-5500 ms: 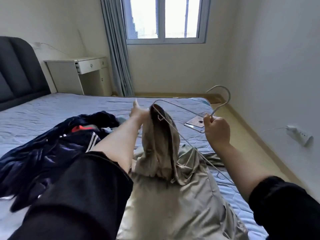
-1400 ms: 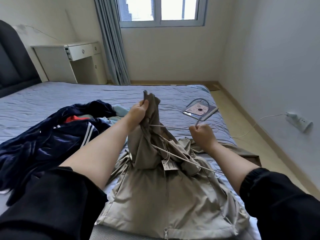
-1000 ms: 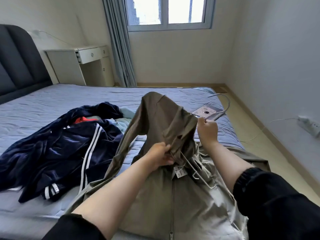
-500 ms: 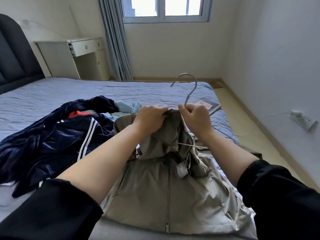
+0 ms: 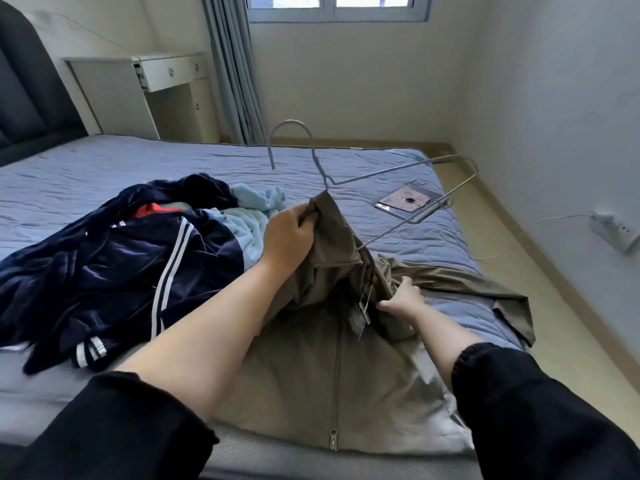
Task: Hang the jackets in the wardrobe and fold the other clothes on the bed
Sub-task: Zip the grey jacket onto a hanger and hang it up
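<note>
left hand (image 5: 287, 233) clenched the olive jacket (image 5: 311, 375) at its collar; the wire hanger (image 5: 398, 168) rose just above that grip. right hand (image 5: 401, 299) pinched jacket fabric lower down.

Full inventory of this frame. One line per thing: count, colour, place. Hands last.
khaki jacket: 1, olive-khaki, near edge of bed, front up.
wire hanger: 1, grey metal, one shoulder inside jacket collar, hook up.
navy jacket: 1, dark blue, white stripes, heaped on bed, left.
light blue garment: 1, pale blue, behind navy jacket.
red garment: 1, red, mostly under navy jacket.
flat case: 1, patterned, bed's far right.
bed: 1, blue-grey quilted cover.
headboard: 1, dark grey, far left.
desk: 1, white, beyond bed, drawer ajar.
curtain: 1, grey-blue, back wall.
power strip: 1, white, by right wall.
left hand: grips jacket collar.
right hand: pinches jacket fabric lower down.
</note>
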Demonstrator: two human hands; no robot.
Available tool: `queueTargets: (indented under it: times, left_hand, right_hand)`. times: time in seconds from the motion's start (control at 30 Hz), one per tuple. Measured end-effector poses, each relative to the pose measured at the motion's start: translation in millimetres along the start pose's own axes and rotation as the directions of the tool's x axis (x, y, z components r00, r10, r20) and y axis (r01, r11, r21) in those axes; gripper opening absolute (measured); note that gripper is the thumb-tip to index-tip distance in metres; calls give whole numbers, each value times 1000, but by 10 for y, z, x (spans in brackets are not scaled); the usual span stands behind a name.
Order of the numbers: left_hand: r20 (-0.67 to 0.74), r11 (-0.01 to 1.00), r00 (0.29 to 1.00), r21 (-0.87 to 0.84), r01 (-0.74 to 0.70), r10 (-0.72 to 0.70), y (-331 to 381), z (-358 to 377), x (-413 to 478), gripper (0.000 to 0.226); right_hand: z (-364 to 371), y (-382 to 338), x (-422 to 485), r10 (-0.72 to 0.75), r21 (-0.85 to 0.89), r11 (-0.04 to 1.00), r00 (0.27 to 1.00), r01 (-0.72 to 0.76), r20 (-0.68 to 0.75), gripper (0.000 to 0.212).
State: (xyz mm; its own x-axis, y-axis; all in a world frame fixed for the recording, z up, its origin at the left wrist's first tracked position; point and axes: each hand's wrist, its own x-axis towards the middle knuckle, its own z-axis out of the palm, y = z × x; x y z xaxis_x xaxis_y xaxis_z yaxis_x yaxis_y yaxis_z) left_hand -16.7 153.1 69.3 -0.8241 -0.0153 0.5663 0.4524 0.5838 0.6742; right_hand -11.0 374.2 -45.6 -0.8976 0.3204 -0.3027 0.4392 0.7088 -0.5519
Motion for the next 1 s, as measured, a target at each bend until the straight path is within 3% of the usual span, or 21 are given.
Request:
queueTargets:
  times: [0.03,0.1,0.13,0.23,0.3,0.37,0.43,0.53,0.73,0.87,0.93,1.0]
  left_hand:
    - [-5,1000,1000,-10,-13,13,2,-30,-2,23]
    - [21,1000,1000,-16,-17,17,-45,-107,4,20]
    - [41,1000,999,-4,-20,20,-90,-158,9,18]
    - [92,993,995,99,-59,50,-290,-302,32,13]
    - [140,969,988,225,-99,68,-439,-374,35,13]
    - [173,933,982,333,-133,78,-577,-414,26,15]
    - [170,900,982,410,-147,83,-668,-435,6,17]
    - [145,874,986,466,-140,81,-704,-412,-6,22]
    - [2,908,1000,418,17,-19,-644,-404,139,17]
    - [-86,972,987,183,150,-136,-586,-475,208,18]
    - [-56,983,989,116,141,-136,-491,-461,222,18]
    - [-6,987,997,139,83,-83,-414,-430,219,17]
  right_hand:
    - [49,30,16,37,-62,997,999,-34,34,84]
    - [126,115,47,98,-155,984,994,-89,53,59]
    - [146,152,82,123,-115,986,992,-119,31,43]
    - [6,161,221,199,236,954,979,-187,-31,5]
    - [-255,67,357,180,422,896,982,-138,-62,25]
    - [-599,-89,363,162,508,858,977,-72,-135,25]
    - [-901,-207,408,184,539,842,955,-29,-235,17]
    - [-1177,-366,445,128,452,890,922,56,-365,35]
    - [-1371,-584,393,21,224,965,815,135,-579,30]
    - [-1331,-408,344,-54,-13,998,770,59,-635,27]
    - [-1254,-339,326,7,49,998,779,30,-627,27]
    - [-1214,-356,314,100,223,973,780,52,-618,26]
